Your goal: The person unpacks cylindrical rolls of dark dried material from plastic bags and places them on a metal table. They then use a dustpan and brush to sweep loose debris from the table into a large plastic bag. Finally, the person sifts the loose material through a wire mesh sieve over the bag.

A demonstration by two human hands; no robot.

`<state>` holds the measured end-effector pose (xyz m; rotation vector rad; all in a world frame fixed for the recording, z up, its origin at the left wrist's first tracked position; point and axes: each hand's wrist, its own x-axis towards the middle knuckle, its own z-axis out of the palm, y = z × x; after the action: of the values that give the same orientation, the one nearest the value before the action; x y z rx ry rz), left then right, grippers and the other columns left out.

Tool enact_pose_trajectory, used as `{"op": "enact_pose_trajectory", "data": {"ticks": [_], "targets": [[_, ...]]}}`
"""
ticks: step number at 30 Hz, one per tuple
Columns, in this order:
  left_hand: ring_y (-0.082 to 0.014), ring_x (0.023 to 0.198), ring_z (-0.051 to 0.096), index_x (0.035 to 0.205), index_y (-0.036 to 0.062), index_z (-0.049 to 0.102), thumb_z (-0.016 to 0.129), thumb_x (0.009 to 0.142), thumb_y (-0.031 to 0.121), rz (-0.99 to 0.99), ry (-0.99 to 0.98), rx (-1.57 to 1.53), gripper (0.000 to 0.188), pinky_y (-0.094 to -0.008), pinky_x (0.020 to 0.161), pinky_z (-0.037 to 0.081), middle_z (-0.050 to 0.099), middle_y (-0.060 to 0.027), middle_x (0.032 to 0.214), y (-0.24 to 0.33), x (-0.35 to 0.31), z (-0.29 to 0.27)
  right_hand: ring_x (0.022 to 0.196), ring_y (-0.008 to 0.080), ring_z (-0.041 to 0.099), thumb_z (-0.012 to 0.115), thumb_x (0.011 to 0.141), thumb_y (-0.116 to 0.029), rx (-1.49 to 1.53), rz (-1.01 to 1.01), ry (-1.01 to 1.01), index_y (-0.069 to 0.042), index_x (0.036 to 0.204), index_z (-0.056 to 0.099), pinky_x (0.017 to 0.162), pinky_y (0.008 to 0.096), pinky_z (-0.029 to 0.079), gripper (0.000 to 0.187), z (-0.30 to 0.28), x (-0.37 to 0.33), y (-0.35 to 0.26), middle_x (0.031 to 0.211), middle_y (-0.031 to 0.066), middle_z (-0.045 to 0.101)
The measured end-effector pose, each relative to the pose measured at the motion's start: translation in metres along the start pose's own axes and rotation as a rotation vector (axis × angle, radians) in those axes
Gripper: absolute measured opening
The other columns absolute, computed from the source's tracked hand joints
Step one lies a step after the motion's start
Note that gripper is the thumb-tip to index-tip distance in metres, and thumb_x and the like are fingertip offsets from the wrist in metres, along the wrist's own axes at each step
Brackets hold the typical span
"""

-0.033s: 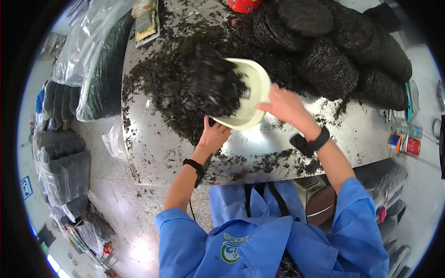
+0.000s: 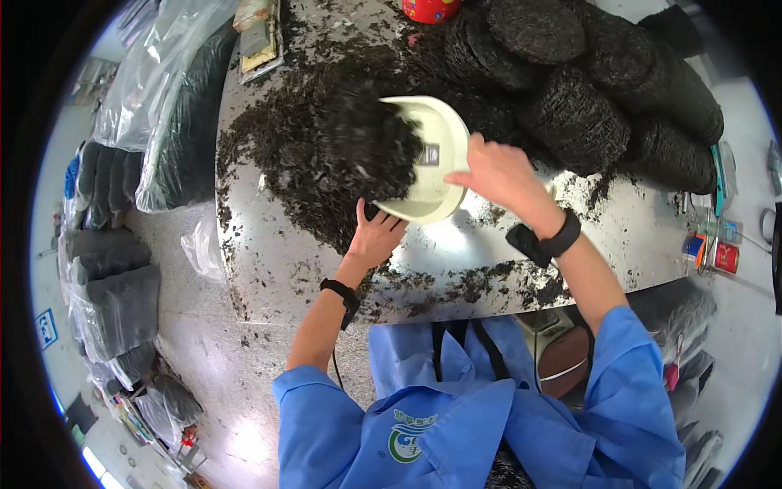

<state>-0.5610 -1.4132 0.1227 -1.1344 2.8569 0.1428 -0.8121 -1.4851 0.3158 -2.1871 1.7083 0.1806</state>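
A: In the head view, what surrounds the work?

B: A metal table [image 2: 277, 281] strewn with dark scraps. At its far right, round, coarse black cakes [image 2: 574, 118] lie piled up. Clear plastic bags [image 2: 183, 98] with dark contents stand beyond the left edge.

A: Does anything stand in the way?

B: A loose heap of dark flakes [image 2: 301, 163] covers the table's left part. A blurred clump of it hides the left side of a cream basin [image 2: 446, 155].

A: Where is that basin, and what does it hold?

B: Just above the table's middle, tilted, its mouth facing left. Dark flakes fill the left side; the right side shows bare, with a small grey label. A red tub [image 2: 430, 10] at the far edge is cut off by the frame, its contents out of sight.

A: And the hands?

B: The right hand [image 2: 507, 181] pinches the basin's right rim, thumb laid over it, fingers close together outside. The left hand [image 2: 373, 243] is at the lower left rim, thumb and fingers spread; I cannot tell whether they grip it. Each wrist wears a black band.
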Motion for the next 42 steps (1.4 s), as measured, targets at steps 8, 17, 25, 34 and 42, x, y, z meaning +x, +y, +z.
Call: {"op": "enact_pose_trajectory", "data": {"ticks": [8, 17, 25, 34, 42], "targets": [[-0.0259, 0.136, 0.028, 0.130, 0.0149, 0.049, 0.049, 0.089, 0.026, 0.086, -0.029, -0.303, 0.042, -0.0668, 0.106, 0.014, 0.038, -0.0100, 0.142, 0.145, 0.018, -0.037, 0.061, 0.0305, 0.064, 0.069, 0.074, -0.043, -0.390, 0.050, 0.162, -0.003, 0.097, 0.045, 0.052, 0.0381, 0.049, 0.052, -0.083, -0.135, 0.072, 0.060, 0.0128, 0.061], [-0.0187, 0.142, 0.014, 0.139, 0.0248, 0.040, 0.043, 0.095, 0.040, 0.623, -0.029, -0.262, 0.047, -0.0611, 0.109, 0.012, 0.022, 0.0006, 0.152, 0.347, 0.068, 0.046, 0.061, 0.0299, 0.066, 0.077, 0.066, -0.045, -0.675, 0.585, -0.124, -0.002, 0.090, 0.051, 0.054, 0.0363, 0.052, 0.056, -0.026, -0.347, 0.255, 0.063, 0.0117, 0.063], [-0.0197, 0.141, 0.017, 0.144, 0.0209, 0.032, 0.038, 0.095, 0.045, 0.425, -0.147, -0.164, 0.055, -0.0574, 0.111, 0.011, 0.026, 0.0002, 0.151, 0.186, 0.011, 0.007, 0.066, 0.0310, 0.067, 0.076, 0.066, -0.046, -0.472, 0.446, -0.280, 0.002, 0.088, 0.056, 0.059, 0.0378, 0.053, 0.057, 0.020, -0.339, 0.225, 0.069, 0.0125, 0.065], [-0.0337, 0.139, 0.020, 0.143, 0.0100, 0.030, 0.051, 0.092, 0.036, 0.003, -0.285, -0.202, 0.061, -0.0541, 0.111, 0.018, 0.024, -0.0137, 0.150, -0.027, -0.125, -0.192, 0.068, 0.0315, 0.065, 0.071, 0.073, -0.044, 0.088, -0.143, 0.028, 0.007, 0.089, 0.053, 0.058, 0.0388, 0.051, 0.057, 0.053, -0.142, 0.029, 0.069, 0.0163, 0.062], [-0.0401, 0.134, 0.029, 0.138, -0.0107, 0.027, 0.060, 0.087, 0.037, 0.043, 0.142, -0.367, 0.077, -0.0431, 0.108, 0.028, 0.031, -0.0285, 0.142, -0.177, 0.041, -0.236, 0.059, 0.0356, 0.062, 0.066, 0.079, -0.043, 0.046, 0.252, -0.041, 0.005, 0.099, 0.046, 0.048, 0.0422, 0.047, 0.056, -0.028, -0.098, 0.013, 0.060, 0.0162, 0.060]]}}
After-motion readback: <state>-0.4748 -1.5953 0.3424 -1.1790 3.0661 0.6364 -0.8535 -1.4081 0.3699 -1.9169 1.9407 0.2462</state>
